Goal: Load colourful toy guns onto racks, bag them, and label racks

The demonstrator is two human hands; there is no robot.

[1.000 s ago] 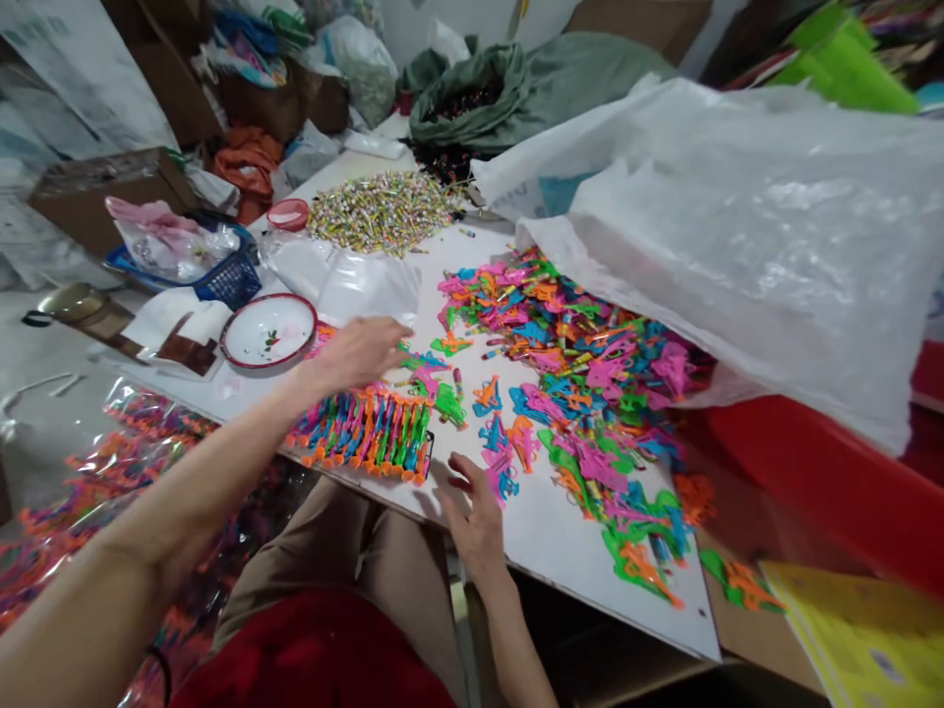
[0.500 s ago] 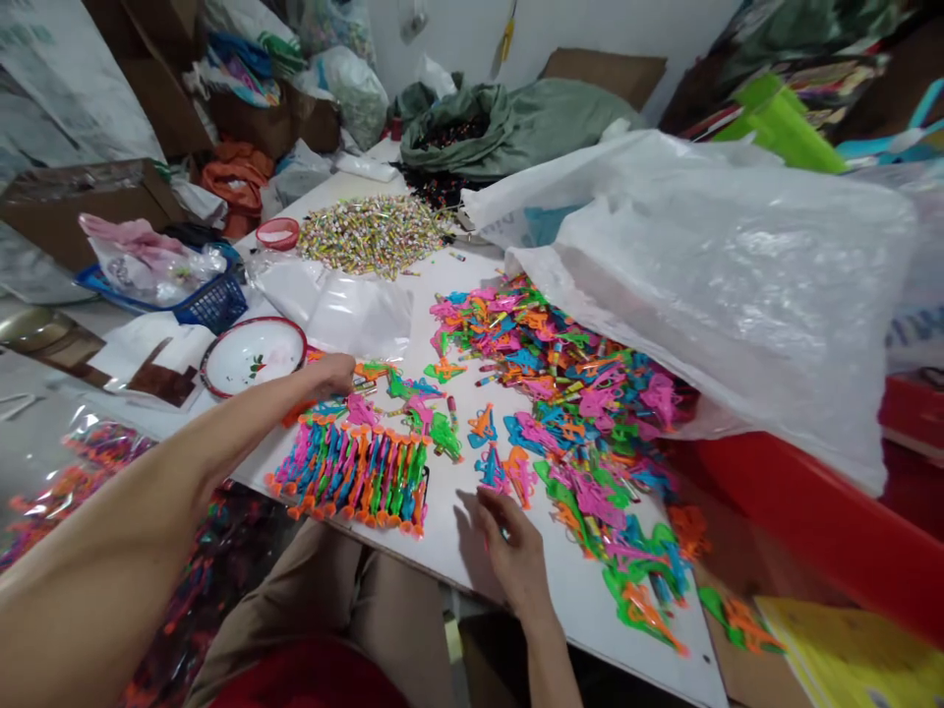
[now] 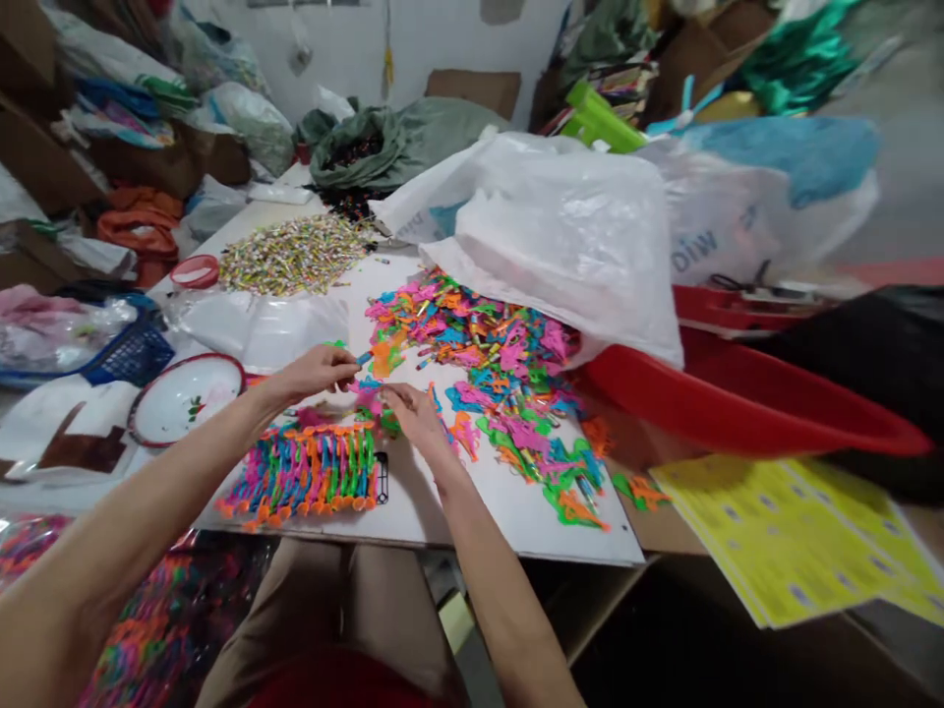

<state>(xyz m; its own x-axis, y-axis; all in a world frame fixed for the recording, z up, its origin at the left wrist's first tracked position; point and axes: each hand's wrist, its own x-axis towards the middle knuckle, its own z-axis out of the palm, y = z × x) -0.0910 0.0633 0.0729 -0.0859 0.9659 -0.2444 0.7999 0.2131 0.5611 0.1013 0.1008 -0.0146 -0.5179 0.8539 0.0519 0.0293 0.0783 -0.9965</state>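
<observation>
Head camera shows two bare hands over a white table, close to each other but apart. Fingers of the left hand are pinched together on a small blue tube, which pokes out past the fingertips. On the right hand, the thumb and fingers are nearly closed, next to a pink and blue toy piece. I cannot tell if that hand grips the piece or only touches it. The piece sits low between the two hands. An orange toy piece is just behind it.

Nearer the person, a neat row of bright toys lies by the table's front edge, below the left hand. A big messy pile of toys covers the table past the right hand, partly under a white plastic sack. Farther back is a heap of tiny tubes. A white bowl with a red rim sits to the left, near clear plastic bags. Off to the right are a big red tub and yellow sheets.
</observation>
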